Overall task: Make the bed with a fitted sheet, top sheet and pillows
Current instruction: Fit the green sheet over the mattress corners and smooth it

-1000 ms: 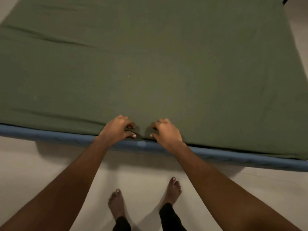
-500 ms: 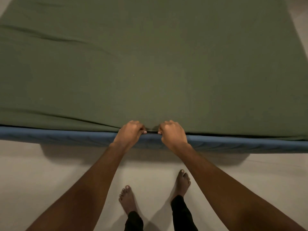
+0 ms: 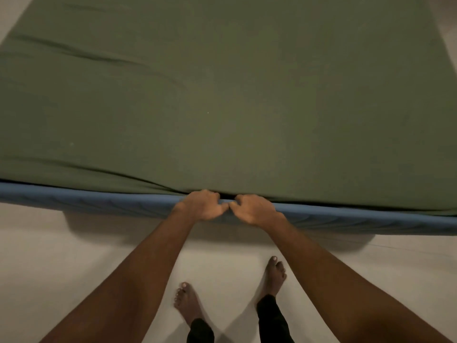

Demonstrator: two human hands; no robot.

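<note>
An olive green sheet (image 3: 222,100) covers the top of a blue mattress (image 3: 86,201) whose near side shows as a blue band. My left hand (image 3: 200,205) and my right hand (image 3: 254,209) sit side by side at the middle of the near edge, thumbs almost touching. The fingers of both hands are curled over the sheet's hem and grip it where it meets the blue side. Small folds run from my hands to the left along the edge. No pillows are in view.
Pale floor (image 3: 49,256) lies in front of the bed, with my bare feet (image 3: 188,303) on it just below my arms. Long creases cross the sheet at the far left. More floor shows past the bed's right edge.
My hands slid from the top of the sheet down to its near edge and closed on the hem. The view has shifted closer over the bed edge.
</note>
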